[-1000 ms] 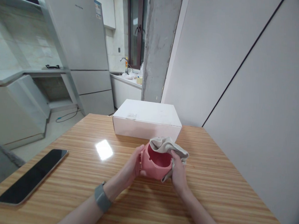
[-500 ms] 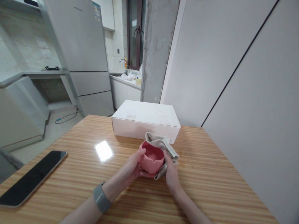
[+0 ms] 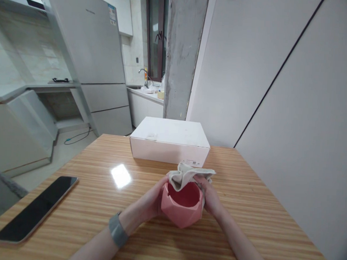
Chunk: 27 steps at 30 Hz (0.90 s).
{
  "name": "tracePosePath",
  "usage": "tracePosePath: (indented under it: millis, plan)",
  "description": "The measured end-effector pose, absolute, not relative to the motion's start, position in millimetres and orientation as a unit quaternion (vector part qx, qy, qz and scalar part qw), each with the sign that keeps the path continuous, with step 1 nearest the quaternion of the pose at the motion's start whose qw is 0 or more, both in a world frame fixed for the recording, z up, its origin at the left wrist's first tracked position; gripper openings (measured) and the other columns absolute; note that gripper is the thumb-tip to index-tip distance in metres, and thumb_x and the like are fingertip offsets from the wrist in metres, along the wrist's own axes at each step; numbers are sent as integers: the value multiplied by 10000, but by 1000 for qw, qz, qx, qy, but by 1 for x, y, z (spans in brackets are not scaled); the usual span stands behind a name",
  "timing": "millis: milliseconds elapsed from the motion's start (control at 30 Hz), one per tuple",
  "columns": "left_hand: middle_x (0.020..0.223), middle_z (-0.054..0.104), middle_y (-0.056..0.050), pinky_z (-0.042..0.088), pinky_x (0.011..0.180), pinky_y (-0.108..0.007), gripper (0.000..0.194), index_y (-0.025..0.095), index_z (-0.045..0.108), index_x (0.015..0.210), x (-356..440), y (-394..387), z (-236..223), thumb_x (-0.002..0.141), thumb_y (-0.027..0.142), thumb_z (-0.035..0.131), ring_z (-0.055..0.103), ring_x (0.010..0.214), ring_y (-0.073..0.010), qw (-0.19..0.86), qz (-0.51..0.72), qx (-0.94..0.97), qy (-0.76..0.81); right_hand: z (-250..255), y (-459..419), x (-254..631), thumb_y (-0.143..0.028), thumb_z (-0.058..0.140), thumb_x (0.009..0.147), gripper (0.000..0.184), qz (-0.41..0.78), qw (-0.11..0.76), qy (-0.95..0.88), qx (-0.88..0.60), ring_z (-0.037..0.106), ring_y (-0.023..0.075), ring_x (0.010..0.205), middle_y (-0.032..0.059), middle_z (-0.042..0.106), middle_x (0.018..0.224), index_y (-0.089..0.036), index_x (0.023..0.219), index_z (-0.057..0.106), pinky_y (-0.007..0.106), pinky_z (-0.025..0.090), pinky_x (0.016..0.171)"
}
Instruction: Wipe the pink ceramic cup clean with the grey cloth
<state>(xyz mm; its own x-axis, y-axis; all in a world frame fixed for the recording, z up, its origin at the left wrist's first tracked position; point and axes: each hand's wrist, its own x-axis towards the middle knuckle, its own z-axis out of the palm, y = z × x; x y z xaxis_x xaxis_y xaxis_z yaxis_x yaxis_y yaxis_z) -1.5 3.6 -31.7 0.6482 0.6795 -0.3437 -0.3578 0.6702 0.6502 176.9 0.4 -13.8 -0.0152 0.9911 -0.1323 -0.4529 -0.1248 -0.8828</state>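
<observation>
One wood-grain table [image 3: 251,202] spreads beneath everything. Taking twelve o'clock as straight ahead of the wearer, a white box [image 3: 170,141] sits near the pink bowl [image 3: 181,212] at twelve, and a dark phone [image 3: 37,208] lies well apart at nine. The bowl is between the two hands and seems held just above the tabletop. The left hand [image 3: 153,200] is closed around its wall at nine o'clock, some fingers hidden. The right hand [image 3: 211,195], at two, is closed on a pale cloth [image 3: 183,176] bunched over the far rim. I judge the wiping to be under way, not finished: cloth and bowl are in contact, and neither is set down. How much surface is done cannot be told. The mouth faces up; being about as wide as deep, the bowl shows no clear long axis. A small rim notch [image 3: 168,194] points to nine.
</observation>
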Motion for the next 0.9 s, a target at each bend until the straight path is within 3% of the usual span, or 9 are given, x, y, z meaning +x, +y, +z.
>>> tracePosePath:
  millis: [167,367,500,633,733,900]
  plan:
    - [954,730,-81,488,602,-235,537,140,657,1048,0,6,-35,812,599,508,674,737,-176,857,304,278,311,-12,-1,176,-359,729,589,252,637,562,-347,-398,672,263,815,28,729,776,-173,756,699,394,481,836]
    - [1053,710,-72,542,645,-268,555,180,625,1131,1,5,-21,809,616,507,673,871,-200,835,339,281,332,-21,1,165,-459,692,636,293,569,636,-322,-411,632,260,969,14,730,864,-203,779,692,385,435,934]
    - [1168,659,-101,556,771,-330,495,167,591,1173,7,3,-22,824,517,566,650,980,-227,812,410,270,315,-32,-12,146,-445,631,725,329,429,696,-338,-466,512,248,1174,37,681,1093,-201,938,687,375,361,1018]
    - [1171,649,-134,533,842,-331,432,131,573,1178,8,-1,-21,829,380,620,636,1020,-234,795,464,290,261,-38,-21,132,-421,547,791,450,335,719,-401,-458,487,229,1202,60,613,1217,-194,1177,592,394,320,1049]
    - [1083,683,-122,548,799,-336,441,131,591,1142,3,0,-15,841,452,571,664,937,-221,819,426,289,252,-34,-16,141,-387,551,796,424,327,713,-444,-433,527,223,1144,49,651,1148,-202,1175,595,381,334,1036]
    - [669,682,-80,556,494,-283,655,81,656,851,-7,5,-11,816,681,396,649,557,-169,869,302,264,289,-23,-1,173,-430,734,634,288,494,670,-344,-435,620,253,950,18,725,874,-202,808,703,383,423,941]
